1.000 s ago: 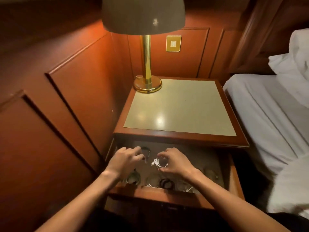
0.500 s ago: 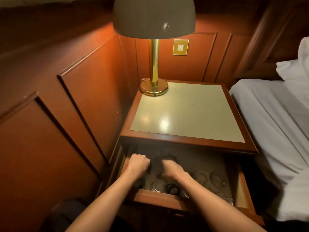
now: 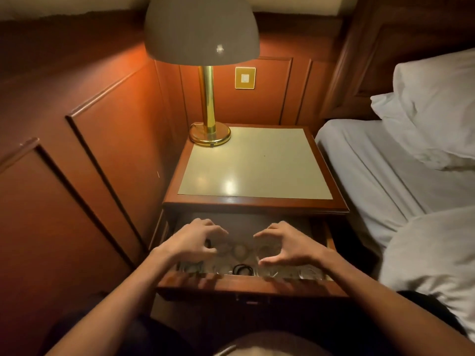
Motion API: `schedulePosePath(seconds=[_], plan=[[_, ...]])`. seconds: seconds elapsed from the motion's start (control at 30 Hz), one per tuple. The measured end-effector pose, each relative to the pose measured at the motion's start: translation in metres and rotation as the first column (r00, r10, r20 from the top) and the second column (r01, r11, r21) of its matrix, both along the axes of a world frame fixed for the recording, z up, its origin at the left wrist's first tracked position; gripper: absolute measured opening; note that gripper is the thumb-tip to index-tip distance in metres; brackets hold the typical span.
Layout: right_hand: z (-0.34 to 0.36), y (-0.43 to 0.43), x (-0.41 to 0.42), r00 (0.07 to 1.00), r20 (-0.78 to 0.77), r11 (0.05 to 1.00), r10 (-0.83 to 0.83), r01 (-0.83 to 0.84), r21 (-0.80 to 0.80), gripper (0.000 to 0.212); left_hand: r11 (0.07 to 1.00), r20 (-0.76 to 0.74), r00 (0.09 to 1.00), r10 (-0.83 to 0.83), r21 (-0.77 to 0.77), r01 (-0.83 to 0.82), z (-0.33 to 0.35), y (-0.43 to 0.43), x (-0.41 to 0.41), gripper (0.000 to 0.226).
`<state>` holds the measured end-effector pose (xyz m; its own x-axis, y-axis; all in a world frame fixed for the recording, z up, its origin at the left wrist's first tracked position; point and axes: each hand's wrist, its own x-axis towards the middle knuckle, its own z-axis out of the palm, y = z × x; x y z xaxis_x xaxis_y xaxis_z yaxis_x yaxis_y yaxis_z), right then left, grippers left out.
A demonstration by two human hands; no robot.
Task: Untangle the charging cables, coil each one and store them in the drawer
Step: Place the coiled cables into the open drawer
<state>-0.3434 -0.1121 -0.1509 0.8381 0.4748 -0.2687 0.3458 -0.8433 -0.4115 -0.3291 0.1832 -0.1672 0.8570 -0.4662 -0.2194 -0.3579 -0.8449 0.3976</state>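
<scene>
Nightstand glossy varnished wood, top inlay smooth, reflective; lamp stem polished brass; bedsheet matt white cloth.

place: hotel-style bedroom | cues: bed with white pillows; wood-panelled wall; nightstand; brass lamp

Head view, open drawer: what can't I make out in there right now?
Head view only:
- Pale coiled cables in the open wooden drawer: dim and blurred, count unclear.
- Black coiled cable: lower part hidden behind the drawer's front wall.
- Left hand: covers the drawer's left side; grip unclear.
- Drawer's back: shadowed under the wooden nightstand top.
</scene>
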Motion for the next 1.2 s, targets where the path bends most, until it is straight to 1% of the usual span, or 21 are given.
schedulePosePath(seconds=[0.03,0.07,0.1,0.13,0.2,0.27,0.37,0.43,0.53,0.63,0.73,0.83,0.87,0.93,1.0,1.07,1.13,1.2], plan=[[0.007,-0.013,-0.006,1.0,-0.016,0.998,0.01,-0.011,-0.056,0.087,0.999,-0.07,0.997,-0.032,0.022,0.034,0.005,-0.001,-0.007,0.086],[0.012,-0.024,-0.012,0.999,-0.048,0.991,0.017,-0.023,-0.129,0.101,0.993,-0.12,0.991,-0.054,0.094,0.066,0.008,-0.002,-0.013,0.114],[0.015,-0.033,-0.017,0.996,-0.089,0.978,0.013,-0.031,-0.209,0.115,0.975,-0.135,0.988,-0.077,0.195,0.103,0.01,-0.003,-0.019,0.134],[0.015,-0.04,-0.024,0.992,-0.122,0.957,0.009,-0.044,-0.287,0.128,0.946,-0.123,0.986,-0.112,0.291,0.143,0.01,-0.005,-0.023,0.147],[0.012,-0.047,-0.037,0.992,-0.122,0.905,0.029,-0.078,-0.417,0.144,0.886,-0.049,0.984,-0.171,0.429,0.175,0.007,-0.009,-0.027,0.157],[0.002,-0.05,-0.044,0.997,-0.033,0.868,0.068,-0.075,-0.491,0.148,0.875,0.039,0.982,-0.183,0.462,0.145,0.006,-0.01,-0.028,0.16],[-0.005,-0.054,-0.041,0.99,0.132,0.881,0.055,0.014,-0.473,0.155,0.899,0.186,0.963,-0.193,0.428,0.098,0.008,-0.011,-0.029,0.164],[-0.003,-0.058,-0.036,0.981,0.189,0.888,0.044,0.048,-0.457,0.159,0.908,0.267,0.939,-0.217,0.408,0.094,0.011,-0.011,-0.033,0.165],[-0.002,-0.064,-0.037,0.971,0.236,0.899,0.026,0.08,-0.43,0.16,0.939,0.304,0.938,-0.166,0.34,0.056,0.012,-0.003,-0.038,0.162],[-0.001,-0.067,-0.043,0.965,0.262,0.898,-0.012,0.125,-0.422,0.159,0.949,0.324,0.934,-0.152,0.313,0.046,0.011,0.003,-0.04,0.159],[-0.002,-0.069,-0.043,0.948,0.316,0.891,-0.036,0.174,-0.42,0.155,0.951,0.394,0.905,-0.162,0.306,0.037,0.005,0.004,-0.041,0.152],[-0.006,-0.076,-0.027,0.906,0.406,0.879,-0.116,0.284,-0.383,0.142,0.966,0.485,0.869,-0.096,0.255,-0.036,-0.001,0.002,-0.029,0.141],[-0.006,-0.08,-0.017,0.893,0.427,0.876,-0.14,0.312,-0.367,0.137,0.968,0.495,0.866,-0.071,0.243,-0.059,-0.001,0.0,-0.019,0.14],[-0.007,-0.083,0.008,0.886,0.433,0.875,-0.167,0.335,-0.348,0.134,0.965,0.489,0.871,-0.046,0.248,-0.088,0.002,-0.005,0.008,0.14],[-0.009,-0.081,0.033,0.889,0.427,0.877,-0.164,0.33,-0.35,0.136,0.954,0.479,0.877,-0.036,0.277,-0.112,0.004,-0.007,0.035,0.14],[-0.012,-0.078,0.055,0.89,0.433,0.878,-0.14,0.313,-0.361,0.133,0.932,0.482,0.875,-0.054,0.338,-0.129,0.003,-0.005,0.058,0.138],[-0.016,-0.078,0.071,0.893,0.429,0.888,-0.135,0.301,-0.349,0.125,0.917,0.468,0.882,-0.058,0.374,-0.138,-0.002,-0.002,0.076,0.131],[-0.02,-0.08,0.079,0.896,0.428,0.894,-0.118,0.283,-0.346,0.111,0.917,0.45,0.891,-0.065,0.378,-0.125,-0.008,-0.002,0.086,0.119]])
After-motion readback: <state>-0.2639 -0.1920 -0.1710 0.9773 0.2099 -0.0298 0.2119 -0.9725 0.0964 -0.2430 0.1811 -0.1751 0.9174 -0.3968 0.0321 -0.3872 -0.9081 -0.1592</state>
